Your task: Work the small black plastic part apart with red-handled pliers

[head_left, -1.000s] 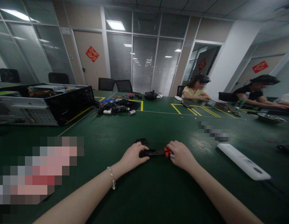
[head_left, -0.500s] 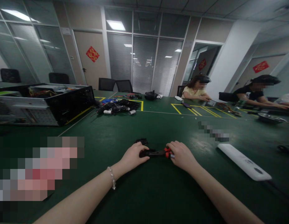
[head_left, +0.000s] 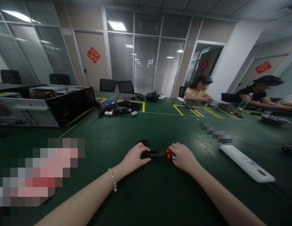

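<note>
On the green worktop (head_left: 89,157), an open computer case (head_left: 73,106) lies at ten o'clock, the left hand (head_left: 136,157) pinches a small black part (head_left: 146,154) at centre, the right hand (head_left: 183,157) grips red-handled pliers (head_left: 161,154) pointing to nine o'clock at it, and a white bar (head_left: 247,163) rests at three.

Slight view drift: white device (head_left: 247,164) and black item (head_left: 288,150), right of frame, now marginally further right.
</note>
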`<state>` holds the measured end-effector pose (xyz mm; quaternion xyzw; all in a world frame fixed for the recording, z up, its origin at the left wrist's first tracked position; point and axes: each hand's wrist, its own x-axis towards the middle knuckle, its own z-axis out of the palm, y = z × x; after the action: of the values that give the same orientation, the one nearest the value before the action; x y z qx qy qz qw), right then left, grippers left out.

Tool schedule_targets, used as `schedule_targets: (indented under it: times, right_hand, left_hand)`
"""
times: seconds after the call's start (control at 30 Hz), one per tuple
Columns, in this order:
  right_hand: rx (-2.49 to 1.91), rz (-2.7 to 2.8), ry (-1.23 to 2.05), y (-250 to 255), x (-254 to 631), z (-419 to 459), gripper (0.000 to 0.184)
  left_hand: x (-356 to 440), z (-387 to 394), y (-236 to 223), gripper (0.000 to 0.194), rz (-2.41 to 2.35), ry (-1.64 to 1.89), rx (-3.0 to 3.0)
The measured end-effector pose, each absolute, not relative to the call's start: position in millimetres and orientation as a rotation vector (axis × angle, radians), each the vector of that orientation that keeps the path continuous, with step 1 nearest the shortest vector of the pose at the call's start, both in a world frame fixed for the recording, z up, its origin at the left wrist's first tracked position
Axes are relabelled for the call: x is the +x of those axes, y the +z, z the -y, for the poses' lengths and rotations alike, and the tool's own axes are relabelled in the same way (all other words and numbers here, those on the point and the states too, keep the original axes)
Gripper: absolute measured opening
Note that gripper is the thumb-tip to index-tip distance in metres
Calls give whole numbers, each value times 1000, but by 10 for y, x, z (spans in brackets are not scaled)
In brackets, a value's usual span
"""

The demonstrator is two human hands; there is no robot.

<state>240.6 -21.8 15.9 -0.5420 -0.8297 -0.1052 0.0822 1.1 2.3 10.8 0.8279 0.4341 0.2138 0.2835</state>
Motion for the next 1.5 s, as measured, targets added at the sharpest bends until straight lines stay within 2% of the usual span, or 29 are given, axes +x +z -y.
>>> schedule_targets:
  times: [1.5]
  right_hand:
    - [-1603, 2402, -327, 45, 2425, 166, 22]
  left_hand:
    - [18, -26, 95, 30, -1203, 610, 2229]
